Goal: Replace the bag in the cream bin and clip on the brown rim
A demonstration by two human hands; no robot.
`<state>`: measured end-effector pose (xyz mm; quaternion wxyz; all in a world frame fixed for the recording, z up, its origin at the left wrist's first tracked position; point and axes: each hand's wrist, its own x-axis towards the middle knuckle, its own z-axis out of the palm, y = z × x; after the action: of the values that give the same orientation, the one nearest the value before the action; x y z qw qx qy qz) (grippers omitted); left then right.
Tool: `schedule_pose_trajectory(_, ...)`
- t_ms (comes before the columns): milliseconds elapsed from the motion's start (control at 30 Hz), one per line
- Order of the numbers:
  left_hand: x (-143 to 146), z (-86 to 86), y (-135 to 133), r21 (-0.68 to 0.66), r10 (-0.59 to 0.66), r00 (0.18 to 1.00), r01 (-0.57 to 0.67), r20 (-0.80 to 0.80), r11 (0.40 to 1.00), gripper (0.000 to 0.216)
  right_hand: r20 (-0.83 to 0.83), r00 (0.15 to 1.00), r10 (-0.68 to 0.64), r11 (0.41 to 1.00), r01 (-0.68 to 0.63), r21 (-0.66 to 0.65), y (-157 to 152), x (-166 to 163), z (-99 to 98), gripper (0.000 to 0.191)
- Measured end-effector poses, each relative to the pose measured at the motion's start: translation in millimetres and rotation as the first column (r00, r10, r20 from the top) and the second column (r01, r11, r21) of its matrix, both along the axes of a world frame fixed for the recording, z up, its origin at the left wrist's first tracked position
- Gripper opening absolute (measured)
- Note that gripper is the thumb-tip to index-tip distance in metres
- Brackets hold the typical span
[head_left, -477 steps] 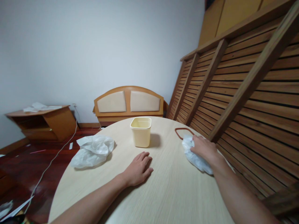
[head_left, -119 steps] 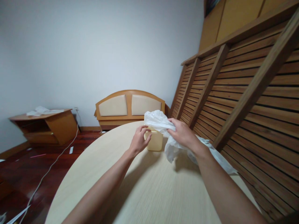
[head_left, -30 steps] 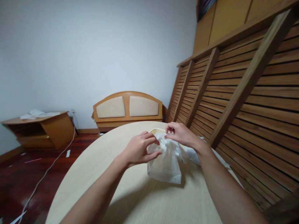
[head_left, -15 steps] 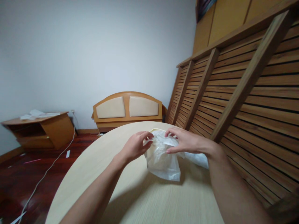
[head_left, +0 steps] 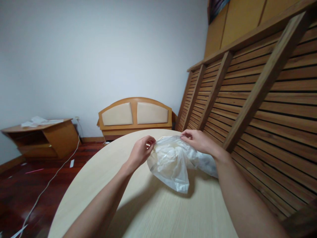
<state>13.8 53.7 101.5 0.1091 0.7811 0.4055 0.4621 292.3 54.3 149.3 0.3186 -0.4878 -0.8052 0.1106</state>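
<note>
A thin white plastic bag is spread over the small pale yellow bin, which shows faintly through the plastic on the round light wooden table. My left hand pinches the bag's edge on the left side. My right hand pinches its edge on the right. The bag is stretched between both hands, and a loose corner hangs down toward the table in front. More white plastic lies crumpled under my right forearm.
Slatted wooden bed frames lean against the wall just right of the table. A padded wooden headboard stands behind the table. At far left are a low wooden cabinet with papers on it and a white cable trailing across the dark red floor.
My hands have pulled apart, stretching the bag's opening wider over the bin. The bag's front now drapes lower and covers the bin, whose rim showed half a second ago.
</note>
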Motion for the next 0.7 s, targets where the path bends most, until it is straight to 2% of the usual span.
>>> schedule_pose_trajectory(133, 0, -3.6, 2, 0.0, -0.018, 1.0, 0.018, 0.024, 1.0, 0.011, -0.044, 0.999, 0.014, 0.999, -0.016, -0.045, 10, 0, -11.1, 0.029)
schedule_pose_trajectory(333, 2, -5.3, 1, -0.077, -0.046, 0.998, 0.049, 0.046, 0.996, 0.013, -0.058, 0.997, 0.052, 0.995, -0.057, -0.078, 15, -3, -17.5, 0.035)
schedule_pose_trajectory(533, 2, 1.1, -4, -0.03, 0.025, 1.0, -0.025, -0.004, 0.999, 0.009, -0.068, 0.996, 0.062, 0.992, -0.069, -0.106, 10, -5, -12.7, 0.039)
schedule_pose_trajectory(700, 1, 7.7, -6, -0.045, 0.047, 0.999, -0.047, 0.004, 0.998, 0.009, -0.035, 0.996, 0.078, 0.99, -0.081, -0.117, 3, -8, -7.3, 0.042)
